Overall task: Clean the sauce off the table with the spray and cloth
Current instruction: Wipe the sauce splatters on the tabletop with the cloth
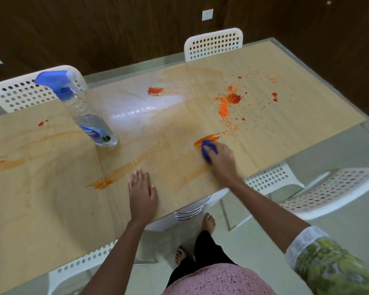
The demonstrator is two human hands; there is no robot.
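Cloth [208,151] mostly hidden under right hand [221,158], seemingly gripped.

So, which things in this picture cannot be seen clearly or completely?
- Cloth: head view, mostly hidden under the right hand.
- Spray bottle: label text too blurred to read.
- Table: left part cut off by the frame edge, so sauce there may continue unseen.

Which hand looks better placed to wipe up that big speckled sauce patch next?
The right hand: it grips the blue cloth just below that sauce patch. The left hand rests flat on the table, holding nothing.
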